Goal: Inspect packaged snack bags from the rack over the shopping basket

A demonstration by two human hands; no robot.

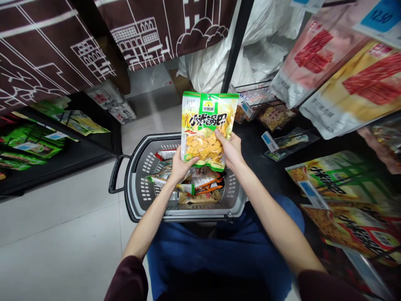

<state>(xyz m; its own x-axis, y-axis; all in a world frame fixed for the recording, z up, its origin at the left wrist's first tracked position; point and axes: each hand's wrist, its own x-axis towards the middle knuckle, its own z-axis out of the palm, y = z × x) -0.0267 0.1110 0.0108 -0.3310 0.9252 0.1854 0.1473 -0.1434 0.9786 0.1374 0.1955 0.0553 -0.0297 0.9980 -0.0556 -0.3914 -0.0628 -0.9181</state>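
Both hands hold up one green and yellow snack bag (pixel 205 125), its printed front with crispy chips facing me. My left hand (pixel 182 165) grips the lower left corner, thumb across the front. My right hand (pixel 230 148) closes on the right edge, thumb pressed on the front. The bag is upright above a grey shopping basket (pixel 145 215) with a black handle (pixel 115 175). Inside the basket lie several snack packets (pixel 200 179), partly hidden by the bag and my left hand.
Shelves at right hold hanging meat snack pouches (pixel 316 54) and more green snack bags (pixel 328 171) with price tags. A low black shelf (pixel 56 167) with green packets stands at left. Brown printed cloth (pixel 150 29) hangs ahead, beside white plastic bags (pixel 209 62).
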